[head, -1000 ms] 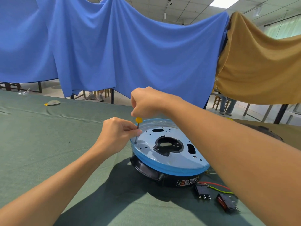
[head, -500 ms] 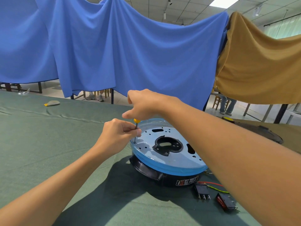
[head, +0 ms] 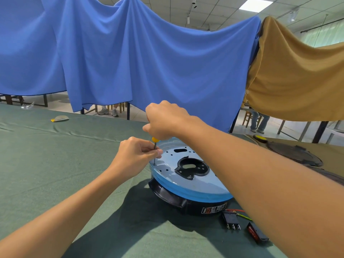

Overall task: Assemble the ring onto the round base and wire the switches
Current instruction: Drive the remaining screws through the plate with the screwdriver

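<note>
Nearest, low on the right of the green tablecloth (head: 55, 164): a red-rocker switch (head: 257, 233), black-bodied, lying loose. Just beyond it, a pronged switch (head: 230, 219), metal tabs pointing toward the viewer, near the base wall but apart from it. Thin wires (head: 236, 210), red and yellow-green, running from beside the switches toward the right forearm and hidden behind it.

Next, the round base (head: 176, 198): black, flat on the cloth, centre-right, printed label on its near wall. On top of it, the blue ring (head: 186, 189), a bright blue band round a pale perforated plate (head: 167, 170) with a black shaped opening in the middle.

At the plate's left rim, a screwdriver (head: 154, 148), upright, tip down on the plate. Left hand (head: 134, 159) pinching the bare shaft between thumb and fingertips, low, close above the plate. Right hand (head: 165, 120) above, clenched over the yellow handle, only the handle's lower end showing.

Farther right, a dark round cover (head: 294, 152) on a brownish surface. Far left on the cloth, a small pale piece (head: 60, 118) with a yellow edge.

Behind all, a blue sheet (head: 149, 62) and an ochre sheet (head: 297, 81) hanging side by side, legs of people and chairs visible beneath.
</note>
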